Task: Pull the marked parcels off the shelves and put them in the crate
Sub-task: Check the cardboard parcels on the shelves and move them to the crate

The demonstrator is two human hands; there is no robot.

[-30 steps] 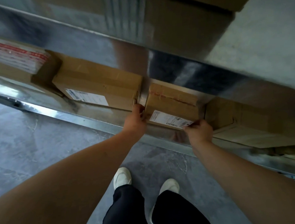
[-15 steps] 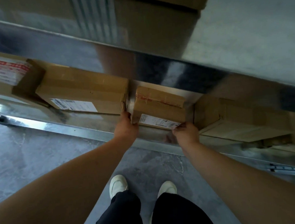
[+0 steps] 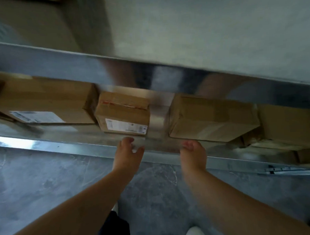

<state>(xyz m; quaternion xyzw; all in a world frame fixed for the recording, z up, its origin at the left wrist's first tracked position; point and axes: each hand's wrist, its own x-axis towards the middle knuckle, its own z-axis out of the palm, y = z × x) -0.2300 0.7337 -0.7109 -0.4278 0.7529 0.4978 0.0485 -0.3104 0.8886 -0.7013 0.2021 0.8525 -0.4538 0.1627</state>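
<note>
A small cardboard parcel (image 3: pixel 123 115) with red tape on top and a white label on its front sits on the low metal shelf (image 3: pixel 77 138). My left hand (image 3: pixel 128 152) hovers just below its front edge, fingers apart and empty. My right hand (image 3: pixel 193 152) hangs to the right over the shelf lip, fingers loosely curled, holding nothing. Neither hand touches the parcel. No crate is in view.
A wide labelled box (image 3: pixel 45 102) lies left of the small parcel and a plain box (image 3: pixel 211 118) to its right, with more cardboard at the far right. An upper shelf beam (image 3: pixel 149 76) overhangs them. Grey floor (image 3: pixel 46 179) and my white shoe (image 3: pixel 194 233) are below.
Both hands have let go of the small parcel's sides and drawn back to the shelf's front edge. The parcel stays on the shelf. The view has swung to the right.
</note>
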